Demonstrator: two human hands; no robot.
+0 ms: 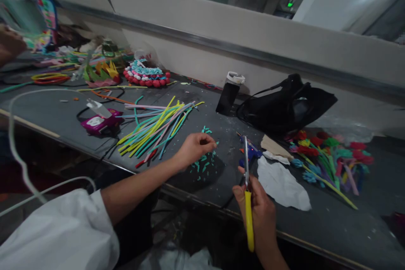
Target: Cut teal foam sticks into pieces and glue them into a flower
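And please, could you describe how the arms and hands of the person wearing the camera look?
The left arm wears a loose white sleeve with soft folds, ending near the elbow; the left forearm below it is bare. The left hand and the right hand are both ungloved. Of the right arm, only a bare part near the wrist shows, so its sleeve cannot be seen.

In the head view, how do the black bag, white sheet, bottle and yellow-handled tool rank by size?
1. Black bag
2. White sheet
3. Bottle and yellow-handled tool: unsure; the tool is longer, thinner, nearer.
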